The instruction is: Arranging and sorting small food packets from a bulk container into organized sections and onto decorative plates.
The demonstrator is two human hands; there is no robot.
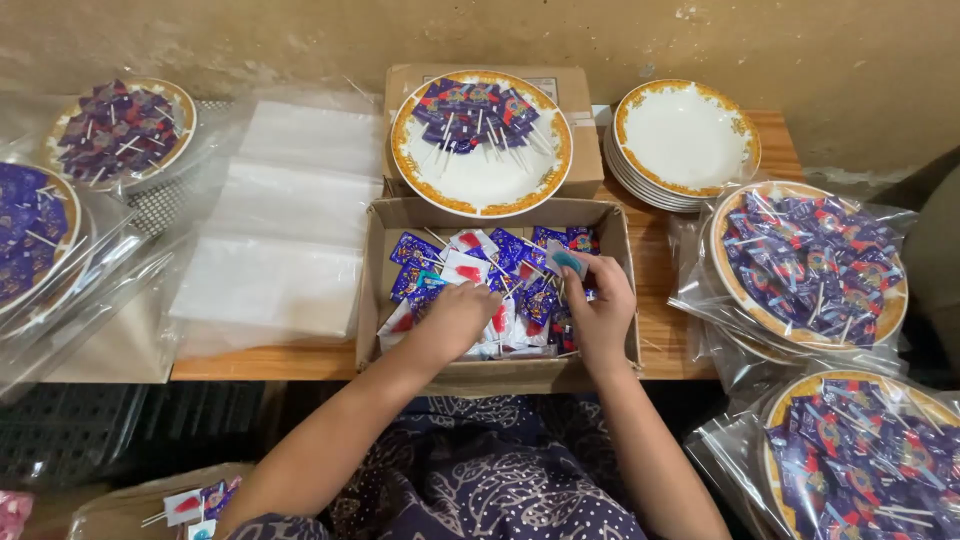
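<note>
Both hands were in the box (372, 300) of lollipops (520, 262): the left hand (455, 318) grasped some, the right hand (598, 300) pinched 1; the half-filled plate (481, 185) behind seemed next, needing careful placing.

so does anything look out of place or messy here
Nothing looks spilled or damaged. The wrapped lollipops lie in a loose jumble in the open cardboard box, where both the left hand and the right hand are. A few lollipops lie apart at the lower left, away from the rest.
</note>
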